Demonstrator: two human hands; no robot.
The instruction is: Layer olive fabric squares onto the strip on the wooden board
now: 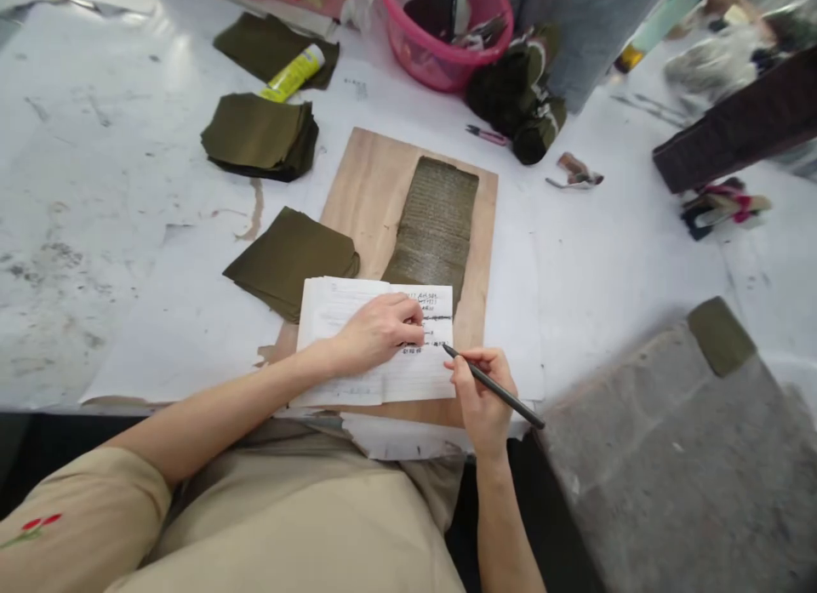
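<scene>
An open notebook [345, 389] with handwritten lines lies over the lower part of a wooden board [357, 185]. My left hand [376, 333] rests on its pages, fingers curled in; a small dark patch shows between finger and thumb, and I cannot make out what it is. In my right hand [485, 389] is a dark pen [504, 393], gripped with its tip at the writing on the right page. Beyond the notebook, a ribbed, dark olive strip [437, 210] lies on the board, its near end partly covered by the notebook.
Left of the board are stacks of olive fabric pieces [294, 253], with a yellow tube [294, 72] on the farthest. A pink basket [434, 61] of tools stands at the back, beside dark rolled bundles [536, 138]. A grey slab [689, 440] at right carries an olive piece [721, 336].
</scene>
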